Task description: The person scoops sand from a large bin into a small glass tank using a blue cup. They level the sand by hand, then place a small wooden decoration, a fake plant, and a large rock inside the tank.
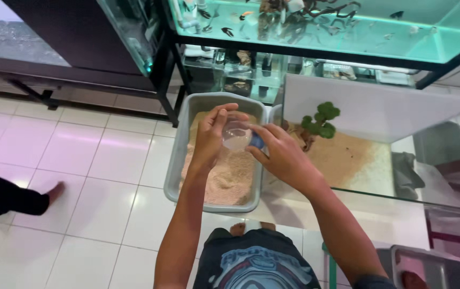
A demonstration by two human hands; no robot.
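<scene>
My left hand (212, 135) grips a small clear plastic cup (237, 137) with pale sand in it, held above a grey plastic tub (183, 140). The tub holds light beige sand (230, 176). My right hand (280, 155) touches the cup's right side, and its fingers close on a small blue object (256, 142) that is mostly hidden. Both hands meet over the tub's upper half.
A glass tank (379, 176) with a sand bed, driftwood and a green plant (321, 120) stands to the right. Lit aquariums (321, 27) on a black metal rack fill the back. Another person's foot (53, 191) rests on the white tile floor at left. A grey tray (438, 265) sits low right.
</scene>
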